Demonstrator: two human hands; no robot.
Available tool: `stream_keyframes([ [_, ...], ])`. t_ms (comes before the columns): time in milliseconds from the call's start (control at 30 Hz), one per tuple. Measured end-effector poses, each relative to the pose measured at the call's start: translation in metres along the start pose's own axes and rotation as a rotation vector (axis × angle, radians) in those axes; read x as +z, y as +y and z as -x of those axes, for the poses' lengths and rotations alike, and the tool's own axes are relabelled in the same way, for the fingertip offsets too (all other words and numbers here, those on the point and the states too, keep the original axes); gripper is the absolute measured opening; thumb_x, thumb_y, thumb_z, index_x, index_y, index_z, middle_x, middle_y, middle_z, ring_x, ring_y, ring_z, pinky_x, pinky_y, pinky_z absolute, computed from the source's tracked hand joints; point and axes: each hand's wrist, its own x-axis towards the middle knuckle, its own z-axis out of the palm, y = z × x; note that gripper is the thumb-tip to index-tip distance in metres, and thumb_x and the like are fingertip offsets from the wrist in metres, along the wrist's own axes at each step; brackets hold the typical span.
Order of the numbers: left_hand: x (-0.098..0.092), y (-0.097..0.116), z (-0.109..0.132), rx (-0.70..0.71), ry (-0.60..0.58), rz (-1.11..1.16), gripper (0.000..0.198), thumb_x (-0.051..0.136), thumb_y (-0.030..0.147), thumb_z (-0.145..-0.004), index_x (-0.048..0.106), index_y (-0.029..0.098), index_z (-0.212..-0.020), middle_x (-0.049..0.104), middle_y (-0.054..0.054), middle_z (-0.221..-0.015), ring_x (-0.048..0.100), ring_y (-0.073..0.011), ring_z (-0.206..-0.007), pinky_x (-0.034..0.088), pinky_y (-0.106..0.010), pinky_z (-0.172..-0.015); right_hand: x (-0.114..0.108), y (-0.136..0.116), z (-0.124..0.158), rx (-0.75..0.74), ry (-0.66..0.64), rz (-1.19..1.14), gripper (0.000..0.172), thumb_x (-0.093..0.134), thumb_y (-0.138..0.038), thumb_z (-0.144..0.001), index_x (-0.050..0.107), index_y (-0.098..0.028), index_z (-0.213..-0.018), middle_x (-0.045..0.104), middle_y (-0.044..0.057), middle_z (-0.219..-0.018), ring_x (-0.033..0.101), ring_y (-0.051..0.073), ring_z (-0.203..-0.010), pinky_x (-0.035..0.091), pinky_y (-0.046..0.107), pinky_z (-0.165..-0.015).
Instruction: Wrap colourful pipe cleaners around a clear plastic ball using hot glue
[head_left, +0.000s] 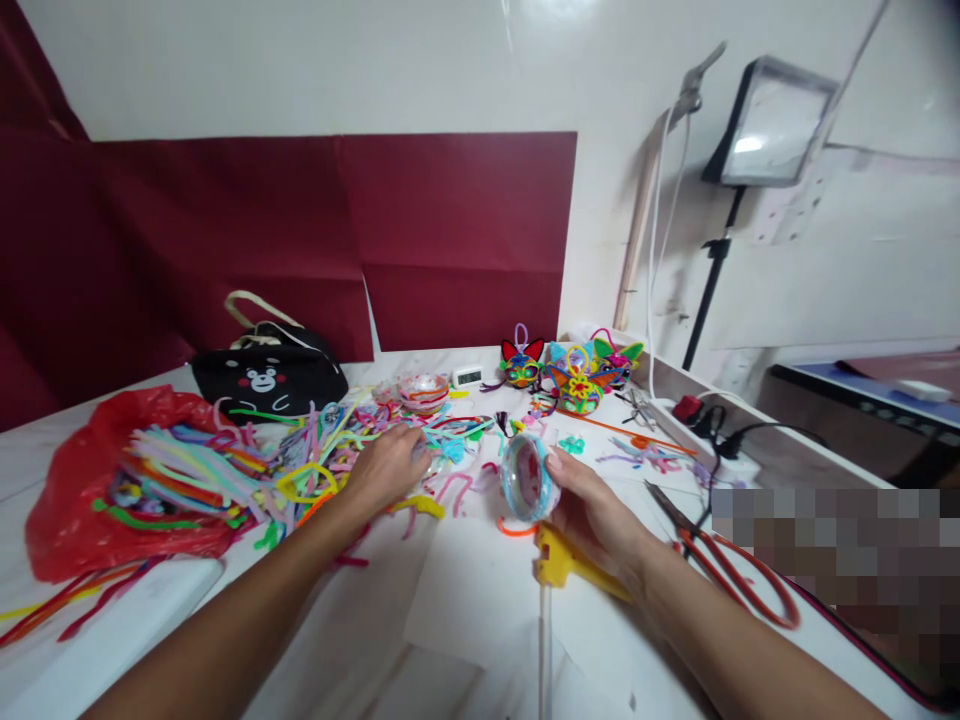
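- Cup (525,480), clear-walled with pale-blue trim around it, is held up in front of the wearer, over the desk (352,620).
- Right hand (589,500) has it, thumb and fingers closed on its right-hand edge, so that hand is plainly the nearer one; the cup sits at its fingertips, leftward of the palm.
- Being round, the cup shows no real long axis; it stands on edge, its round face turned leftward and back toward the wearer, much as you'd hold up a small mirror.
- Left hand (390,460) is off to the cup's left and slightly higher in view, with an open gap between the two. Its fingers curl downward at the edge of the fuzzy sticks (180,465); something pale and clear shows by the fingertips, but from here I can't tell whether they grip it.
- Just below the right hand lies a yellow glue gun (555,560), its handle slanting off beneath the right wrist, its glue stick (545,650) running straight back toward the wearer.
- An orange fuzzy strip (517,528) shows right below the cup, near the gun's front end.
- Scissors (694,530) rest out beyond the right forearm, blades pointing away from the wearer.
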Motion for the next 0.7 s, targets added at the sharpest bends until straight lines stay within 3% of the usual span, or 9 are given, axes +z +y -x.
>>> stream_keyframes([
  [167, 0.013, 0.004, -0.004, -0.033, -0.134, 0.010, 0.044, 0.050, 0.047, -0.083, 0.065, 0.014, -0.107, 0.067, -0.019, -0.116, 0.065, -0.0347, -0.105, 0.048, -0.042, -0.088, 0.000, 0.002, -0.001, -0.026, 0.009, -0.001, 0.038, 0.079, -0.042, -0.075, 0.061, -0.020, -0.100, 0.067, -0.002, -0.073, 0.059, 0.010, -0.051, 0.047, 0.021, -0.048],
  [267, 0.016, 0.004, -0.007, -0.072, -0.198, 0.060, 0.052, 0.057, 0.055, -0.074, 0.065, 0.016, -0.107, 0.070, -0.019, -0.109, 0.066, -0.0386, -0.100, 0.049, -0.043, -0.080, 0.001, 0.003, -0.002, -0.030, -0.003, 0.004, 0.037, 0.080, -0.041, -0.074, 0.062, -0.019, -0.098, 0.066, -0.002, -0.072, 0.059, 0.010, -0.052, 0.049, 0.022, -0.052],
  [467, 0.005, 0.001, -0.010, -0.167, -0.213, 0.294, 0.063, 0.066, 0.058, -0.063, 0.063, 0.016, -0.110, 0.073, -0.014, -0.095, 0.067, -0.0388, -0.091, 0.049, -0.042, -0.073, 0.001, 0.000, 0.000, -0.029, 0.006, 0.009, 0.036, 0.080, -0.041, -0.074, 0.062, -0.021, -0.098, 0.066, -0.003, -0.070, 0.057, 0.010, -0.049, 0.047, 0.022, -0.047],
  [600, -0.017, -0.004, -0.009, -0.191, -0.227, 0.601, 0.063, 0.050, 0.070, -0.075, 0.062, 0.018, -0.108, 0.073, -0.010, -0.098, 0.068, -0.0321, -0.094, 0.052, -0.038, -0.073, 0.002, -0.002, 0.000, -0.040, -0.007, 0.016, 0.035, 0.078, -0.041, -0.075, 0.061, -0.021, -0.098, 0.066, -0.002, -0.068, 0.056, 0.011, -0.047, 0.045, 0.023, -0.045],
  [700, -0.031, -0.005, -0.006, -0.190, -0.242, 0.833, 0.068, 0.025, 0.067, -0.087, 0.056, 0.017, -0.122, 0.074, -0.011, -0.104, 0.070, -0.0293, -0.100, 0.055, -0.040, -0.079, 0.002, -0.003, 0.000, -0.049, -0.009, 0.008, 0.035, 0.078, -0.041, -0.076, 0.061, -0.021, -0.099, 0.067, -0.002, -0.067, 0.055, 0.011, -0.045, 0.044, 0.023, -0.045],
])
